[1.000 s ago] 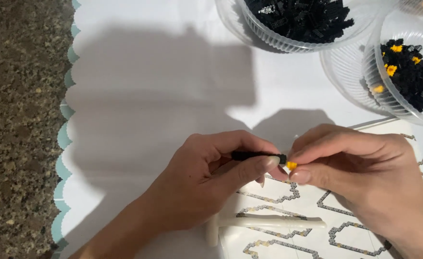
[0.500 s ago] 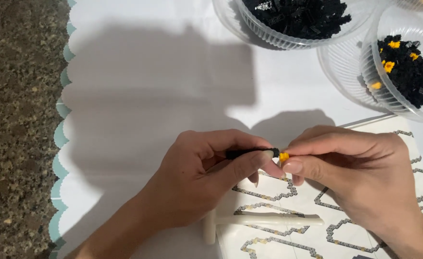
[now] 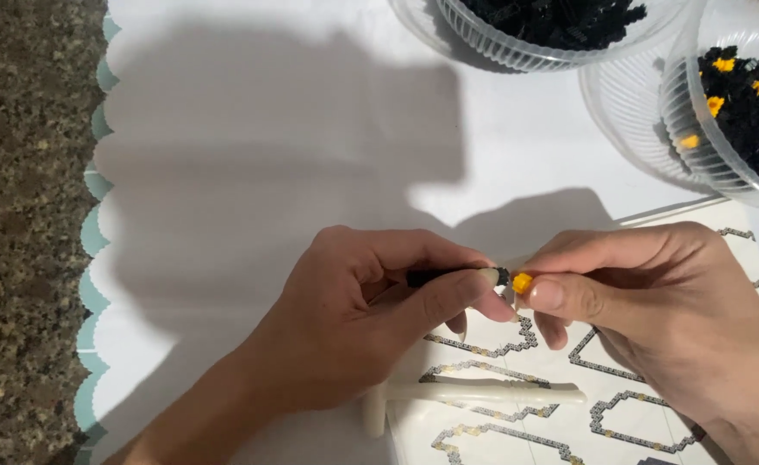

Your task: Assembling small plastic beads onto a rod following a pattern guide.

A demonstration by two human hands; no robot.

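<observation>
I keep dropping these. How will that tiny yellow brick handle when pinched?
The yellow brick is smaller than the fingertips of the right hand pinching it, so it is probably very light and easily fumbled. It looks like hard, smooth plastic, likely slippery. If dropped, it may bounce across the white tablecloth.

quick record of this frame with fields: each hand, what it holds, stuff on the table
left hand: left hand pinches a thin black strip of small bricks between thumb and fingers
right hand: right hand pinches a small orange piece at the strip's end
contact: orange piece touches the strip's tip
under hands: printed sheet with outline patterns, cream T-shaped tool lying on it
bowls: clear ribbed bowl of black pieces at top; clear bowl of black and orange pieces at top right
surface: white cloth with scalloped teal edge on speckled stone counter
</observation>
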